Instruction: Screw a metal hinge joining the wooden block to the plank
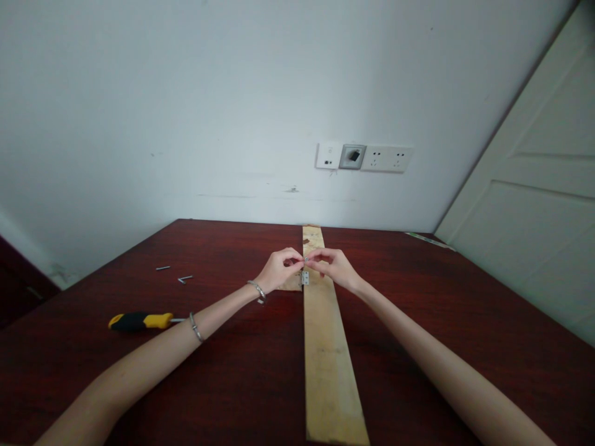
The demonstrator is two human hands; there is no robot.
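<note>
The person is working at the far part of the plank, which is lying lengthwise down the middle of the counter. The left hand and the right hand are meeting right over the plank's left edge. The grip of each is pressed together, pinching a small metal piece from either side. It's too tiny to tell if that's a screw or something else.

The hinge is sitting just below the fingertips on that same left edge, touching a shorter bit of wood that's butting against the plank.

Well off to the left of the plank a yellow-and-black screwdriver is lying flat. A couple of loose screws are lying a bit farther back on that side.

My take: with a part this small, resting the wrists on the plank and holding the piece low and straight over the hinge is probably the way to go. That way it isn't slipping off and rolling away.
</note>
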